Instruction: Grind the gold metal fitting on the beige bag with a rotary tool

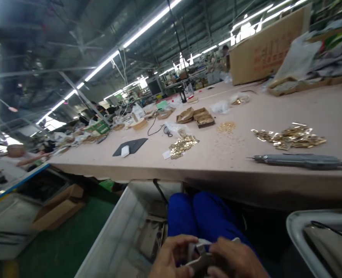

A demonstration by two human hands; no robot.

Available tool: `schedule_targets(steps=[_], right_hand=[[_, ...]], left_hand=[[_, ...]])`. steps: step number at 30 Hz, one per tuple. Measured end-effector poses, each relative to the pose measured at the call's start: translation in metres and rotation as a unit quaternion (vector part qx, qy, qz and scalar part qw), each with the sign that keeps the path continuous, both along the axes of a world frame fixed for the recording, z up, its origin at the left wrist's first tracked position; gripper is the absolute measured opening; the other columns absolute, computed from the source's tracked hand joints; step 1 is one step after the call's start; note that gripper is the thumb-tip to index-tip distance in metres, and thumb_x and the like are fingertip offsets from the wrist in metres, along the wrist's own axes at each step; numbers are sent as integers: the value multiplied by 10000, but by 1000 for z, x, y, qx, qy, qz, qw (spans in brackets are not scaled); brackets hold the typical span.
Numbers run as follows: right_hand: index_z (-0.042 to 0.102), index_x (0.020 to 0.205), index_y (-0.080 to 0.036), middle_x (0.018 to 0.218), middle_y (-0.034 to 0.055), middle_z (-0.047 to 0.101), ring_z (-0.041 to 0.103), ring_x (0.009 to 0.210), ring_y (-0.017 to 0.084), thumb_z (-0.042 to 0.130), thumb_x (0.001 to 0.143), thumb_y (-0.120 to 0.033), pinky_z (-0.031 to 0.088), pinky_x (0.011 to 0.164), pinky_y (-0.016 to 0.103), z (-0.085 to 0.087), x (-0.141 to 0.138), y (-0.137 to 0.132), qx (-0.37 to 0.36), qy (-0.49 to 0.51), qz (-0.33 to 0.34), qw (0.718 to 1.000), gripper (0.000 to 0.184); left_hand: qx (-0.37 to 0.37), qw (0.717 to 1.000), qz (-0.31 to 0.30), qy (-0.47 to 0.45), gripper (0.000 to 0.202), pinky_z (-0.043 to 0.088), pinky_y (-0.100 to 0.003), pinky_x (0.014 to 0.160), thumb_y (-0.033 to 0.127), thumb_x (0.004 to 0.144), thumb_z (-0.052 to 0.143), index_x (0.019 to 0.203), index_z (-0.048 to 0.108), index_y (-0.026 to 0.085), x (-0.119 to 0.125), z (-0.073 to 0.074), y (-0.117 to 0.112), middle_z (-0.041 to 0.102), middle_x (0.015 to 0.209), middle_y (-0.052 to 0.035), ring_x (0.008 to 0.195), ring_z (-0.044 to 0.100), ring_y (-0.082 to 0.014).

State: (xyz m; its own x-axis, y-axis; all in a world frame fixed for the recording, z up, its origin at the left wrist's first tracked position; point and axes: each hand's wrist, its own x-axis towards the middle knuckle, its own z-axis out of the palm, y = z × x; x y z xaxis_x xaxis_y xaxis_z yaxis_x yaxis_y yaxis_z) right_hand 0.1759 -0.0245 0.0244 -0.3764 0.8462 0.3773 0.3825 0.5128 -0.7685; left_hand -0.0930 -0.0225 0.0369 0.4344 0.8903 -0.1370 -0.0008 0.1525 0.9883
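Nearest, just below the near edge of the long pink cloth-covered table, the left hand and the right hand grasp between them a small dark-and-white piece, its shape blurred and partly covered by fingers. It is held over blue cloth trousers, off the table. The step in hand looks like close two-handed handling of this piece; the next move seems to call for a steady hold from both sides. Left of the knees, a white plastic bin stands at the table's front. Near the table's front edge lie a grey pen-shaped electric screwdriver and a heap of shiny gold metal plates. Toward the table's far side stands a large brown cardboard box
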Motion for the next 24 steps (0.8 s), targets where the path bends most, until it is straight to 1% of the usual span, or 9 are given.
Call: schedule_targets(steps=[3,5,8,10,12,15,18,21,24], right_hand=[[619,1344,-232,1169,131,690,661,1057,293,646,960,-322,550,903,409,27,15,8,52,11,-96,994,395],[598,1391,-220,1278,132,651,612,1157,303,637,950,-280,512,965,438,31,16,14,52,-28,-60,996,447],[710,1143,-200,1053,89,689,619,944,236,557,978,-170,465,828,372,12,9,17,36,-78,4,996,227],[723,1076,-184,947,76,682,589,852,211,532,1000,-134,409,771,359,-3,5,14,48,-89,8,995,212],[719,1092,-174,933,74,679,570,835,203,531,1014,-120,378,761,360,-10,5,11,67,-77,4,995,210],[713,1060,-170,930,71,674,555,827,196,525,1022,-97,361,750,358,-10,6,10,85,-47,10,995,205],[709,1037,-166,903,69,660,540,811,195,502,1028,-81,347,736,361,-6,6,11,95,-32,11,995,224],[702,1023,-160,881,69,644,514,779,197,479,1030,-80,329,718,368,-7,5,12,95,-27,13,995,237],[704,1045,-160,892,74,642,513,791,207,468,1030,-80,327,720,375,-10,5,11,88,-22,15,996,250]], left_hand=[[76,986,74,126,477,506,-532,1089,362,812,846,1240,716,198,10,12,-15,706,1286,-177,1228,655,-367],[136,967,81,199,322,486,-517,1125,274,838,786,1148,758,189,21,27,-16,717,1250,-158,1252,639,-338],[163,926,55,336,312,467,-483,1151,89,811,702,1077,799,220,40,49,-9,696,1339,-112,1267,630,-286],[207,886,81,408,355,426,-485,1187,37,809,658,1067,807,230,51,60,-9,635,1438,-105,1353,561,-286],[225,869,145,416,324,490,-443,1114,71,865,624,1090,799,224,63,70,-15,665,1369,-119,1285,604,-272],[115,893,265,346,282,581,-287,708,340,1001,593,1167,756,180,79,75,-23,756,925,-97,788,716,-189],[-97,936,279,194,691,441,-226,412,711,966,500,1170,713,86,96,68,-18,712,656,-77,454,608,-155],[-255,927,272,27,858,486,-242,391,844,840,551,1014,719,21,106,57,-7,736,666,-154,442,648,-187],[-260,920,292,-37,678,570,-230,496,635,724,848,933,744,-1,109,48,-4,770,756,-186,536,704,-178]])
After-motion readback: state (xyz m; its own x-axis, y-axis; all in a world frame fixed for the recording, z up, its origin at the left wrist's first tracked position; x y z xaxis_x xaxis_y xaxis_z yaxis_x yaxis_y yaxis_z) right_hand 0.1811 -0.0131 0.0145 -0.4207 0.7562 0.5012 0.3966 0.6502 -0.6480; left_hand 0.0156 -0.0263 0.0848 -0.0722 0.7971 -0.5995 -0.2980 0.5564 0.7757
